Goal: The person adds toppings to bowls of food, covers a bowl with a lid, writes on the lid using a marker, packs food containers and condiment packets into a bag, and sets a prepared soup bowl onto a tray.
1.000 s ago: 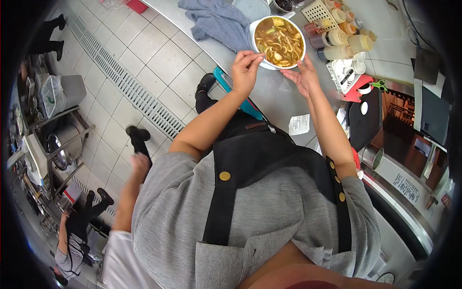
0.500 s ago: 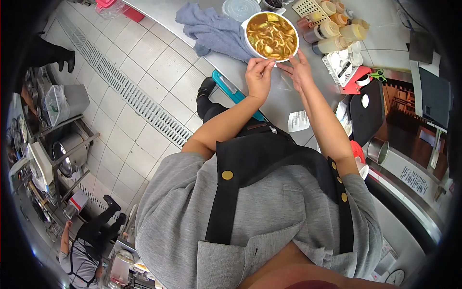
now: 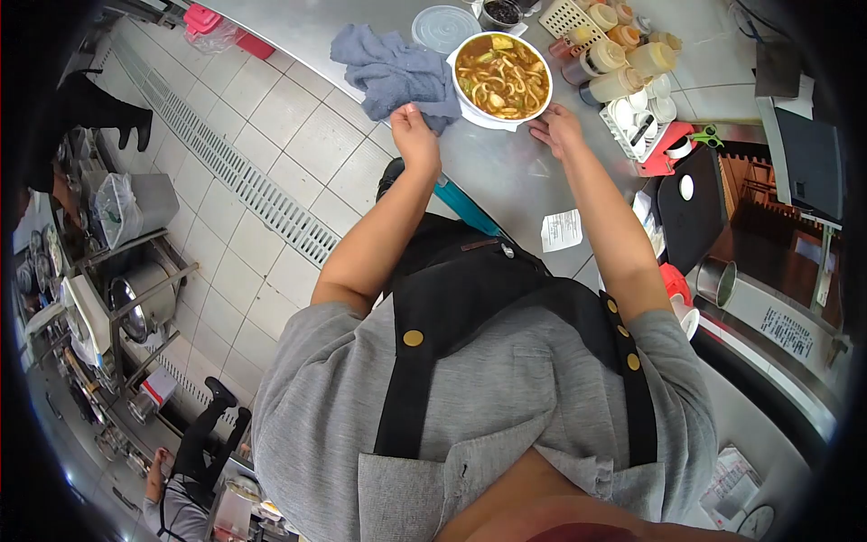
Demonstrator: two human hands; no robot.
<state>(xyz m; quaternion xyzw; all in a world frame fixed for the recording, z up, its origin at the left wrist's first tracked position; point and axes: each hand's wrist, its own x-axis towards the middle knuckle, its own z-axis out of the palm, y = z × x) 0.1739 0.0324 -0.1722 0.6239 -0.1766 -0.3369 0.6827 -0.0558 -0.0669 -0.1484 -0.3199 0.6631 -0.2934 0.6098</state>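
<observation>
A white bowl (image 3: 502, 79) of thick noodles in brown broth stands on the steel counter (image 3: 506, 176). Its rim has small tabs at the sides. To its left lies a crumpled blue-grey cloth (image 3: 390, 68). My left hand (image 3: 415, 137) is closed at the lower edge of the cloth, fingertips pinched together on it. Beside the bowl's lower right rim is my right hand (image 3: 560, 131), its fingers apart and slightly curled, holding nothing; whether a fingertip touches the bowl is unclear.
Behind the bowl are a clear round lid (image 3: 444, 30) and a dark-filled tub (image 3: 500, 13). Sauce bottles (image 3: 623, 56), a white rack (image 3: 632, 126) and green scissors (image 3: 707, 136) stand right. A paper slip (image 3: 561, 231) lies nearer. Co-workers (image 3: 185, 497) are at left.
My left hand has moved left from the bowl's rim to the cloth and closed on it. My right hand stays by the rim. The second person's arm close by at left has left the view.
</observation>
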